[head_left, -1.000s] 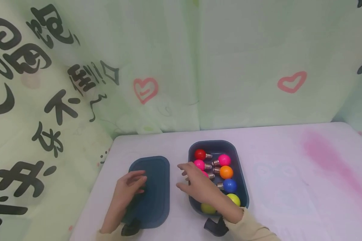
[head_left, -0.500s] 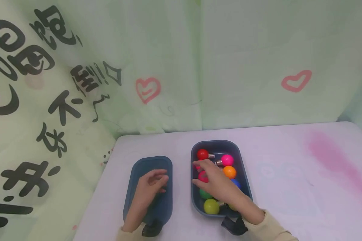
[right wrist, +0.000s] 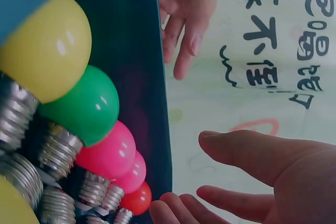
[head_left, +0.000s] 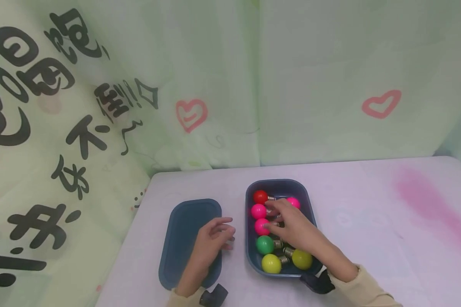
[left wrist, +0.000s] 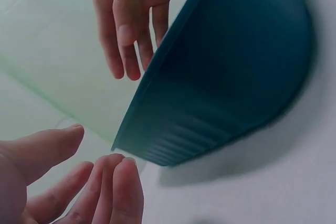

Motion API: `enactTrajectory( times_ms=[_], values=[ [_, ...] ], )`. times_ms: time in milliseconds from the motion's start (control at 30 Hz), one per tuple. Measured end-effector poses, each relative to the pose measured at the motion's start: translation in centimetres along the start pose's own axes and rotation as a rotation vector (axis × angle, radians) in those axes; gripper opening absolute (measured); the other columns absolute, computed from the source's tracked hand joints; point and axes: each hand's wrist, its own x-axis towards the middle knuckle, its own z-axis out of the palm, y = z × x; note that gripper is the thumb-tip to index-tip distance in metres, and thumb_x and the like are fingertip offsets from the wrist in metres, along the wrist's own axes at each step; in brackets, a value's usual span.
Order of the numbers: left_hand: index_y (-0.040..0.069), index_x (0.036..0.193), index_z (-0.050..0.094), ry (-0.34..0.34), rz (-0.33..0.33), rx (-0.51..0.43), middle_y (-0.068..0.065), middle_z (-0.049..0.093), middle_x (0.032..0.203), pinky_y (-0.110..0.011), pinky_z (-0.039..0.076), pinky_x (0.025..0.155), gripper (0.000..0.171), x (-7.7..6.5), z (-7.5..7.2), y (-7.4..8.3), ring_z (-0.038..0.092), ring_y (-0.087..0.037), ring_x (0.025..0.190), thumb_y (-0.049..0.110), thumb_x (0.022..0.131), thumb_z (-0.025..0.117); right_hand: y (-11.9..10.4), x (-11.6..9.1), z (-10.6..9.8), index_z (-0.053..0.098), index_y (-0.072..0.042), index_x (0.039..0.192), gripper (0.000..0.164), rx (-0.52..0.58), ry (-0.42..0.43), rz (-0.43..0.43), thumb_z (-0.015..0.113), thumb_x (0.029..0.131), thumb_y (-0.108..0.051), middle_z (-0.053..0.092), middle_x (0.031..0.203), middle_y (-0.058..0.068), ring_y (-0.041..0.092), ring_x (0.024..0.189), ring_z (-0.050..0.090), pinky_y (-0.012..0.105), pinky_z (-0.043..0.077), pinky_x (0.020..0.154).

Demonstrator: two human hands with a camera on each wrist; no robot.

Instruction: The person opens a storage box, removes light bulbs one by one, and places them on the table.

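Note:
My right hand (head_left: 293, 224) hovers over the dark blue box (head_left: 249, 238), fingers loosely bent and thumb apart, nothing seen between them. Inside lie round coloured light bulbs with metal screw bases: a red bulb (head_left: 260, 197), pink bulbs (head_left: 261, 227), a green bulb (head_left: 265, 244) and yellow bulbs (head_left: 271, 263). The hand and forearm cover the box's right side. My left hand (head_left: 211, 241) hangs, loosely curled, above the right edge of a second blue tray or lid (head_left: 184, 230). In the left wrist view, its fingers (left wrist: 127, 187) are close to the box's wall (left wrist: 220, 66), holding nothing.
A white cloth with a pink smear (head_left: 418, 187) covers the table (head_left: 361, 238). Behind and to the left hangs a pale green curtain (head_left: 311, 85) with hearts and black writing. A narrow strip of table separates the two blue containers.
Both hands have moved right: my right hand from the box's left edge to over the bulbs, my left across the tray to its right edge. The view has shifted slightly left.

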Motion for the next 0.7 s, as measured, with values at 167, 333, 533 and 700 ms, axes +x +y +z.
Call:
enactTrajectory(
  times_ms=[167,333,533,700],
  values=[
    [0.002,0.131,0.06,-0.025,-0.016,-0.07,-0.013,0.07,0.106,-0.031,0.061,0.07,0.046,0.1,1.0,-0.3,0.07,-0.023,0.087,0.023,0.092,0.072,0.6,0.2,-0.3,0.049,0.009,0.136,0.057,-0.033,-0.008,0.01,0.074,0.087,-0.008,0.057,0.122,0.022,0.035,0.1,0.067,0.044,0.059,0.085],
    [0.002,0.133,0.058,-0.056,-0.023,-0.118,-0.013,0.07,0.107,-0.032,0.061,0.071,0.049,0.2,1.8,-0.2,0.07,-0.021,0.087,0.023,0.091,0.073,0.9,0.5,-0.6,0.05,0.01,0.133,0.056,-0.071,-0.002,-0.015,0.075,0.086,-0.009,0.057,0.119,0.022,0.036,0.103,0.065,0.045,0.058,0.085],
    [0.004,0.133,0.058,-0.074,-0.042,-0.129,-0.011,0.069,0.107,-0.033,0.061,0.072,0.049,0.4,2.4,-0.1,0.07,-0.018,0.089,0.021,0.09,0.074,1.2,1.1,-0.9,0.053,0.011,0.13,0.052,-0.096,0.0,-0.025,0.074,0.087,-0.009,0.057,0.122,0.024,0.036,0.102,0.065,0.046,0.058,0.087],
    [0.005,0.132,0.059,-0.087,-0.072,-0.116,-0.009,0.068,0.106,-0.03,0.06,0.072,0.048,0.5,2.7,-0.1,0.069,-0.017,0.088,0.016,0.088,0.074,1.3,1.7,-1.2,0.052,0.01,0.13,0.053,-0.105,-0.011,-0.021,0.074,0.087,-0.009,0.057,0.121,0.025,0.038,0.104,0.064,0.044,0.059,0.085]
  ],
)
